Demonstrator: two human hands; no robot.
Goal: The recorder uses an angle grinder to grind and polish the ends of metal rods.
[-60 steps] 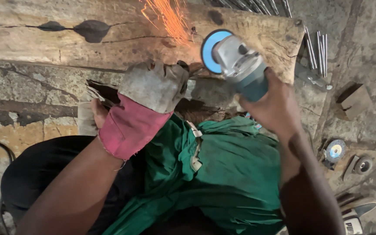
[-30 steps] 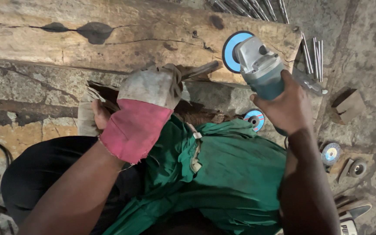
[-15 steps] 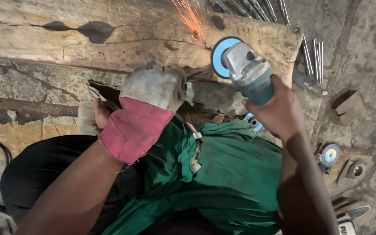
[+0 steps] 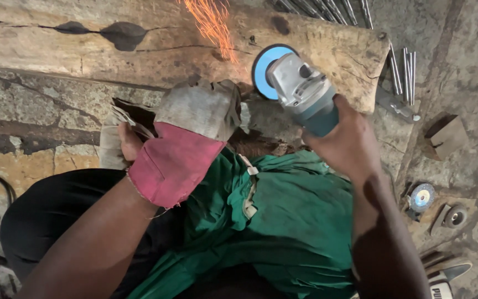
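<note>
Behind, at twelve o'clock, wooden beam (image 4: pixel 139 44) is catching sparks (image 4: pixel 211 25). I am watching right hand (image 4: pixel 349 144) clenching angle grinder (image 4: pixel 302 91), gloved left hand (image 4: pixel 195 133) closed on a hidden workpiece; disc (image 4: pixel 264 69) risks biting glove.

Thin metal rods (image 4: pixel 402 72) lie at upper right; a spare grinding disc (image 4: pixel 421 196) rests lower right on the stone floor (image 4: pixel 471 66).

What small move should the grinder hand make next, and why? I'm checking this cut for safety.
Probably ease the angle grinder slightly away from the gloved left hand. The blue disc is throwing sparks over the wooden beam, the right hand alone grips the tool, and the glove sits close beside the disc.
</note>
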